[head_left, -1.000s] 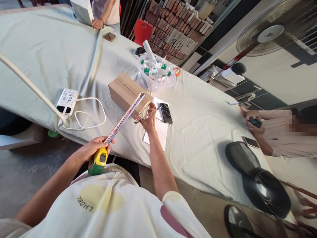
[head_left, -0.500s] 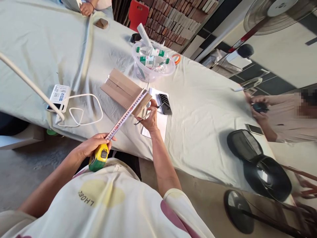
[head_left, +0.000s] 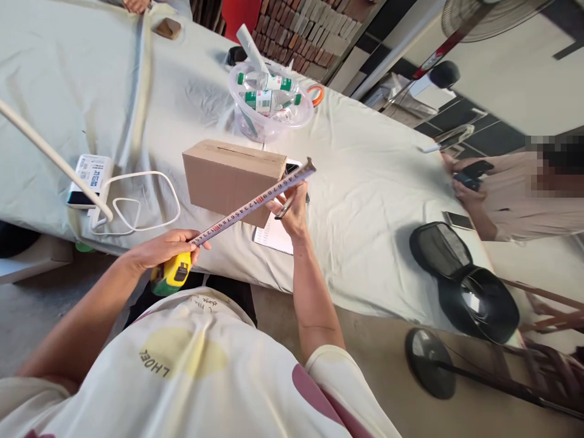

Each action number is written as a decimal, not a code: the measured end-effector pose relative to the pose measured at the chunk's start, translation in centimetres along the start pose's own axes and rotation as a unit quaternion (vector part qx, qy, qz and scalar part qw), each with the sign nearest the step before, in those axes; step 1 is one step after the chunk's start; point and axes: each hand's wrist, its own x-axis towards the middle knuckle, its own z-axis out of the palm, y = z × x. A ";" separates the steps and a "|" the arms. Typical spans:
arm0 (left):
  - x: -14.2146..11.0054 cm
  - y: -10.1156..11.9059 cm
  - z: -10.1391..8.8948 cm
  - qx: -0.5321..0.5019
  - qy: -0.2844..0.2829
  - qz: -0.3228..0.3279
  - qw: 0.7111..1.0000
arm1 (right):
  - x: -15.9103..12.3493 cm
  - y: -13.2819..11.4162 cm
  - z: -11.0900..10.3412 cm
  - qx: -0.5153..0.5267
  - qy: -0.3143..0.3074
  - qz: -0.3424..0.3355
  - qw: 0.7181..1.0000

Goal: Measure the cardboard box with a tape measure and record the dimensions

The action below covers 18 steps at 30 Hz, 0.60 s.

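Note:
My left hand (head_left: 166, 249) is closed round a yellow and green tape measure (head_left: 172, 275) and steadies its drawn-out blade (head_left: 249, 208). The blade slants up to the right, across the front of a closed cardboard box (head_left: 228, 182), and its hooked end sticks out past the box's right side. My right hand (head_left: 295, 210) is beside that end of the box, just under the blade, with a pen (head_left: 285, 208) gripped in its fingers. Whether it also touches the box or blade is unclear. Under the box's right end lies written paper (head_left: 276, 238), with a phone (head_left: 292, 167) partly hidden behind.
A clear plastic basin (head_left: 274, 128) of bottles stands behind the box, near orange scissors (head_left: 316, 95). On the left are a white box (head_left: 91, 176) and a looped white cable (head_left: 176, 198). A black cap-like item (head_left: 440, 255) lies right, near a seated person (head_left: 515, 194).
The box has turned and now shows a tall side face toward me. The tape's end has shifted right, off the box's edge, and the blade lies flatter. My right hand has moved slightly right.

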 end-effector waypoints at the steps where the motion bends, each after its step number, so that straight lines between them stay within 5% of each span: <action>1: 0.2 0.5 -0.6 0.031 -0.009 0.000 0.999 | -0.2 -0.6 -0.7 0.011 -0.003 0.019 1.000; 7: 1.2 3.1 -4.9 0.151 0.003 -0.050 0.987 | -2.4 -3.0 -4.0 0.020 -0.007 0.067 0.998; 12: 1.5 4.8 -7.1 0.138 0.025 -0.093 0.986 | -4.3 -3.4 -5.4 0.045 -0.031 0.080 0.995; 18: 1.9 6.5 -7.2 0.054 0.191 0.083 0.977 | -6.1 -3.6 -5.7 0.064 -0.027 0.071 0.995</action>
